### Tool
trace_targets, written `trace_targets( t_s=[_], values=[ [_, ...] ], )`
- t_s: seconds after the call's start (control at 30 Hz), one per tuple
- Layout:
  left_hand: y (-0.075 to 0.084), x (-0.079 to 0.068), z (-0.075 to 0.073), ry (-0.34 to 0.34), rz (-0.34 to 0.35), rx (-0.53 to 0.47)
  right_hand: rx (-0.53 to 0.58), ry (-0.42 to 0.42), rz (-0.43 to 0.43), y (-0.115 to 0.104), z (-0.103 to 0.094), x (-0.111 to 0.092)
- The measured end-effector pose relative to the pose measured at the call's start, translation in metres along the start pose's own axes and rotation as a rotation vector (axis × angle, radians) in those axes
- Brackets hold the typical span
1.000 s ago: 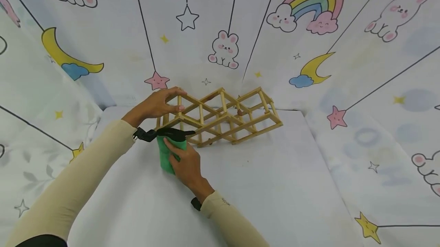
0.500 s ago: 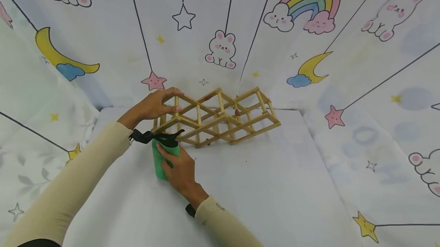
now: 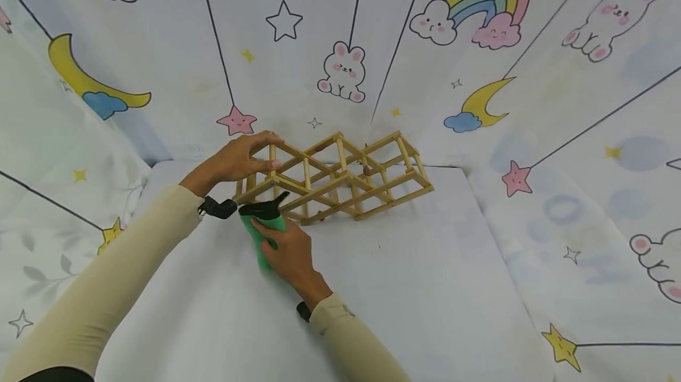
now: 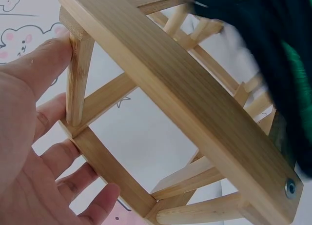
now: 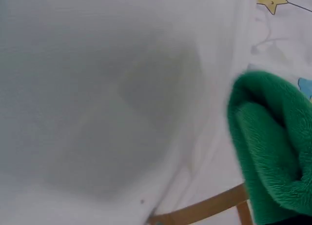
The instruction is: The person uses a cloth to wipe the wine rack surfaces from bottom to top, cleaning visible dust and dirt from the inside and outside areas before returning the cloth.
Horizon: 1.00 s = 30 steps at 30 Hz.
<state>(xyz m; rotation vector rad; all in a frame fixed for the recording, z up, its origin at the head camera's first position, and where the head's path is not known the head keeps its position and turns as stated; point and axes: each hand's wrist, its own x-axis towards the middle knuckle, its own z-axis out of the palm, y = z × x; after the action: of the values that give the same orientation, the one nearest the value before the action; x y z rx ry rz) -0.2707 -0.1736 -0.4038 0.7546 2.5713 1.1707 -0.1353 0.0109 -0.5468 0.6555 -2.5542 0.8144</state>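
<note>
A wooden lattice rack [image 3: 348,177] of slats and round dowels stands at the back of the white table. My left hand [image 3: 234,160] grips its left end, with thumb and fingers either side of a corner dowel. In the left wrist view a broad slat [image 4: 185,98] with metal screw heads crosses the picture. My right hand [image 3: 291,252] holds a folded green plush cloth [image 5: 263,142], whose far end is black and flares toward the rack. The cloth lies close to the front of the rack's left end and partly blurs in the left wrist view.
Behind the white table [image 3: 425,287] hangs a white backdrop [image 3: 298,86] printed with rabbits, stars, moons and a rainbow. A black wrist device [image 3: 219,208] on the left arm sits close to the cloth. The rack extends rightward along the table's back edge.
My right hand and the cloth shift left and down, then back up and right, and the cloth's black end changes shape. My left hand keeps its hold, and the rack stays in place.
</note>
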Motion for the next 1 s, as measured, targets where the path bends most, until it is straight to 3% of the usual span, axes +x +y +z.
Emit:
trace_targets(
  t_s=[0.07, 0.1, 0.23, 0.27, 0.47, 0.67, 0.73, 0.83, 0.9, 0.97, 1.0],
  values=[
    [0.001, 0.001, 0.0, 0.002, -0.005, -0.005, -0.017, 0.004, -0.038, 0.001, 0.001, 0.004],
    [0.002, 0.001, 0.0, 0.0, -0.004, -0.009, -0.016, -0.016, -0.01, 0.002, 0.001, 0.006],
    [0.004, 0.001, 0.002, -0.008, 0.001, -0.019, -0.026, -0.127, 0.225, 0.005, -0.002, 0.004],
    [0.004, 0.002, 0.003, -0.008, 0.003, -0.017, -0.014, -0.136, 0.25, 0.005, -0.003, 0.002],
    [0.003, 0.002, 0.002, 0.005, -0.004, -0.004, 0.007, -0.01, 0.066, 0.004, -0.005, 0.003],
    [0.0, 0.0, 0.003, -0.01, -0.034, -0.001, 0.031, -0.174, 0.261, 0.011, -0.009, -0.012],
    [0.0, -0.001, 0.003, -0.01, -0.035, 0.004, 0.088, -0.084, 0.219, 0.016, -0.014, -0.021],
    [0.001, -0.001, 0.001, -0.007, -0.037, 0.005, 0.184, 0.265, 0.066, 0.026, -0.021, -0.026],
    [0.003, -0.001, 0.0, -0.007, -0.037, -0.001, 0.21, 0.486, 0.023, 0.034, -0.023, -0.023],
    [0.004, -0.001, 0.0, -0.009, -0.041, -0.01, 0.215, 0.584, 0.058, 0.041, -0.023, -0.019],
    [0.003, -0.001, 0.0, -0.009, -0.043, -0.016, 0.208, 0.57, 0.099, 0.043, -0.021, -0.019]
  ],
)
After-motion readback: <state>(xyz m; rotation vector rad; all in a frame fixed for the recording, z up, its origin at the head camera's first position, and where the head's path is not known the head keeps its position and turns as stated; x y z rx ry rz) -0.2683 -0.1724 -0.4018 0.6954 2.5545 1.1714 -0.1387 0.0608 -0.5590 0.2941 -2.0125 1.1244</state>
